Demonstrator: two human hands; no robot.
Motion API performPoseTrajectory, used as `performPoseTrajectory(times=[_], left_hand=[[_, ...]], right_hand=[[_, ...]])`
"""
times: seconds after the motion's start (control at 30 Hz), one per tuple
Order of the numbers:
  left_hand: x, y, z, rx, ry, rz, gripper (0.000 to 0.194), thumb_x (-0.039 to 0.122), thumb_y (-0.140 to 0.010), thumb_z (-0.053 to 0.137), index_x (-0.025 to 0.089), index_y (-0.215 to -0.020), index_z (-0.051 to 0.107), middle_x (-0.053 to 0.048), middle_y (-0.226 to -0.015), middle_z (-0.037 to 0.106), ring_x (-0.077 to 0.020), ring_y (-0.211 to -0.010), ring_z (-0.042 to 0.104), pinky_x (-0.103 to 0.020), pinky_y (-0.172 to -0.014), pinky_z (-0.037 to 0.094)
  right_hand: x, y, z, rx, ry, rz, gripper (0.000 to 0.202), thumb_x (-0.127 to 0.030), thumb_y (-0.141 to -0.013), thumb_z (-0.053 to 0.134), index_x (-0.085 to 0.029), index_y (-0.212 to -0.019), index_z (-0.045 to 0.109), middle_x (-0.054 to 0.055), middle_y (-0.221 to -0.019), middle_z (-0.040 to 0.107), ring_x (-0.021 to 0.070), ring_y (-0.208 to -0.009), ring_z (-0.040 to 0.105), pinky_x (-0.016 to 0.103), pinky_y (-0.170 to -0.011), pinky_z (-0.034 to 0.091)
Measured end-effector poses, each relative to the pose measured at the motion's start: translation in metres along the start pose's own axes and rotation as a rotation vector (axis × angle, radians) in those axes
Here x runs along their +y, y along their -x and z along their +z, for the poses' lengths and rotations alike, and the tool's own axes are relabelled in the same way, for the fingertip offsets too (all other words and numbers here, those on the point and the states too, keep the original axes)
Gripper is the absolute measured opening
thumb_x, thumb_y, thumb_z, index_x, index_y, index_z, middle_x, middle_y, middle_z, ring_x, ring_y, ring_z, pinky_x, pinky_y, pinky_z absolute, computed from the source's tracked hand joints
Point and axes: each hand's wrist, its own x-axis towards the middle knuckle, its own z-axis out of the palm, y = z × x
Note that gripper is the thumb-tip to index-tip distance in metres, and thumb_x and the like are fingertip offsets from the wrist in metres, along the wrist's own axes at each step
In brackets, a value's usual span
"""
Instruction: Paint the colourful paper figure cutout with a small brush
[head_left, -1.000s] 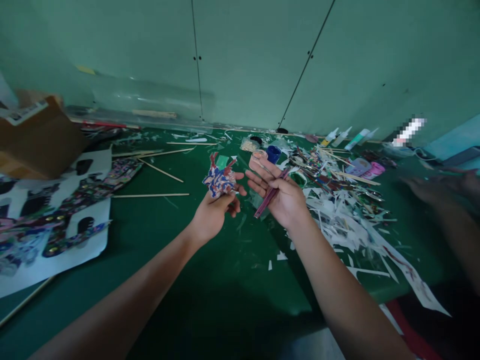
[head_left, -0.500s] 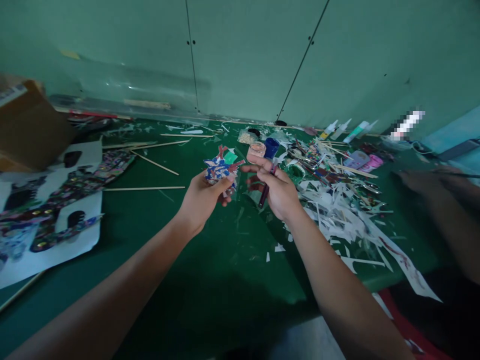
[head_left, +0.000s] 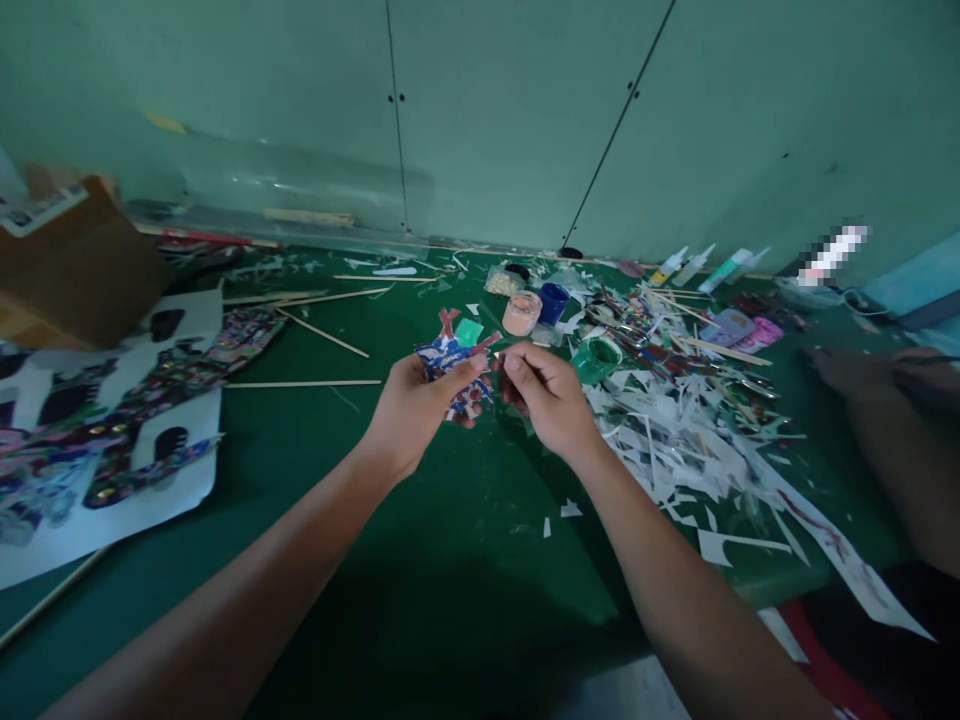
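Observation:
My left hand (head_left: 405, 415) is closed around a jagged cluster of small cutouts (head_left: 444, 354) in blue, white, red and pale pink, with a flat green piece (head_left: 469, 332) at the top. The thumb presses on its near face. Just right of it, my right hand (head_left: 553, 402) is closed, thumb and forefinger pinched at the cluster's right edge. A small pale tip shows at those fingertips; what they hold is mostly hidden. Beyond the hands stand a peach paint jar (head_left: 521, 315), a blue paint jar (head_left: 553, 303) and a green paint jar (head_left: 598, 360).
White paper scraps (head_left: 660, 430) are heaped on the green table (head_left: 420, 600) at right, below glue bottles (head_left: 670, 266). Thin wooden sticks (head_left: 304, 384), a printed sheet (head_left: 202, 470) and a cardboard box (head_left: 82, 270) lie left. Another person's arm (head_left: 885, 450) rests at far right.
The dark purple pen-like tool seen across my right hand no longer shows. That hand's fingers have drawn into a pinch against the cluster. The whole view has shifted slightly.

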Motion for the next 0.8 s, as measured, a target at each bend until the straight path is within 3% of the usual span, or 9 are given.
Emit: performPoseTrajectory(times=[0.2, 0.4, 0.8], left_hand=[[0.0016, 0.0024, 0.0032, -0.012, 0.040, -0.029, 0.019, 0.032, -0.073, 0.074, 0.014, -0.077, 0.070, -0.003, -0.062, 0.065, -0.0132, -0.046, 0.058, -0.027, -0.043, 0.052], [0.0030, 0.0030, 0.0016, -0.012, 0.033, -0.014, 0.018, 0.030, -0.072, 0.075, 0.013, -0.072, 0.071, -0.005, -0.067, 0.069, -0.0145, -0.055, 0.063, -0.026, -0.052, 0.054], [0.0045, 0.0055, 0.0031, -0.016, 0.046, -0.001, 0.013, 0.027, -0.074, 0.072, 0.014, -0.077, 0.071, 0.000, -0.056, 0.062, -0.0099, -0.037, 0.052, -0.023, -0.034, 0.042]], right_hand=[[-0.0025, 0.0025, 0.0039, -0.030, -0.021, -0.026, 0.033, -0.042, -0.097, 0.044, -0.021, -0.072, 0.050, -0.003, -0.059, 0.047, 0.0106, -0.052, 0.043, 0.027, -0.051, 0.032], [-0.0033, 0.0042, 0.0040, -0.057, -0.016, -0.021, 0.034, -0.045, -0.097, 0.043, -0.021, -0.075, 0.054, -0.004, -0.055, 0.042, 0.0103, -0.048, 0.039, 0.026, -0.049, 0.030], [-0.0044, 0.0061, -0.0006, -0.169, 0.006, -0.051, 0.033, -0.041, -0.097, 0.043, -0.020, -0.073, 0.053, -0.005, -0.054, 0.037, 0.0094, -0.045, 0.033, 0.027, -0.048, 0.026]])
